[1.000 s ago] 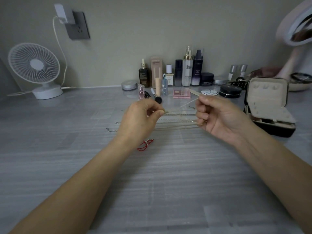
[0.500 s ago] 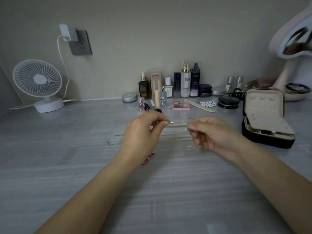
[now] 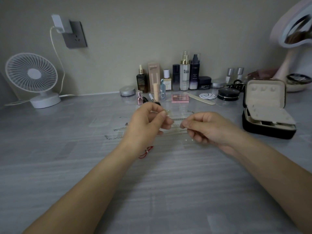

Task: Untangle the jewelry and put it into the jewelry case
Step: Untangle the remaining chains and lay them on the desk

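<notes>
- Between the two sets of fingertips, a thin gold chain (image 3: 176,130) is hanging in several pale strands over the table (image 3: 160,191). It is blurring too much for me to tell whether a knot is sitting in it.
- At one end, the left hand (image 3: 145,122) is pinching the chain between curled thumb and forefinger, with a small gold bit showing just past the fingertips (image 3: 163,113). Its other fingers are folding loosely underneath.
- At the other end, the right hand (image 3: 207,130) is pinching the strands at its fingertips, all fingers curling inward.
- By its look the chain is handling as very light, limp and slippery. It is sagging wherever no finger is pulling it, and links this fine are probably risking a kink or a snap under a hard tug.
- Gripping with the fingertip pads only, close beside the clasp or any knot, is looking like the safest hold. Pulling from the far ends would likely be tightening a tangle.
- Well to the right of the right-hand fingers, the jewelry case (image 3: 266,119) is standing open with its lid up.
- Left of the left-hand knuckles a silver chain (image 3: 112,137) is lying on the table, and a red cord (image 3: 146,152) is lying just beside that wrist.
</notes>
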